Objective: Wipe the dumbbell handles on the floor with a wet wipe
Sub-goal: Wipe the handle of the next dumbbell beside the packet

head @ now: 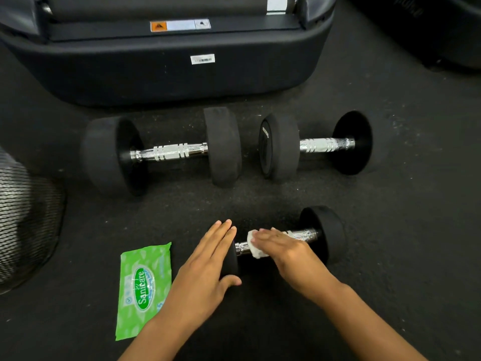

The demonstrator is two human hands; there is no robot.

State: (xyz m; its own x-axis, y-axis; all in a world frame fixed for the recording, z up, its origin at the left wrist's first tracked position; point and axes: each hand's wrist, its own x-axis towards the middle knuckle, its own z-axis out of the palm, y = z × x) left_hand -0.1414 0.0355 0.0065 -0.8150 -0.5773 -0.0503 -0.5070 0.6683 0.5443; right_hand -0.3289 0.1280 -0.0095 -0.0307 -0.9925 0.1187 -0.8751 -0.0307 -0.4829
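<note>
Three black dumbbells with chrome handles lie on the dark rubber floor. The nearest dumbbell (322, 230) is under my hands. My left hand (208, 267) lies flat with straight fingers on its left weight, hiding most of it. My right hand (283, 247) presses a white wet wipe (253, 247) onto the chrome handle (304, 234); the wipe wraps over the bar beneath my fingers. Farther off lie a larger dumbbell (166, 151) on the left and another dumbbell (316, 145) on the right, both untouched.
A green pack of wet wipes (143, 287) lies on the floor left of my left forearm. The black base of a treadmill (166, 71) stands behind the dumbbells. A mesh-covered object (23, 217) sits at the left edge.
</note>
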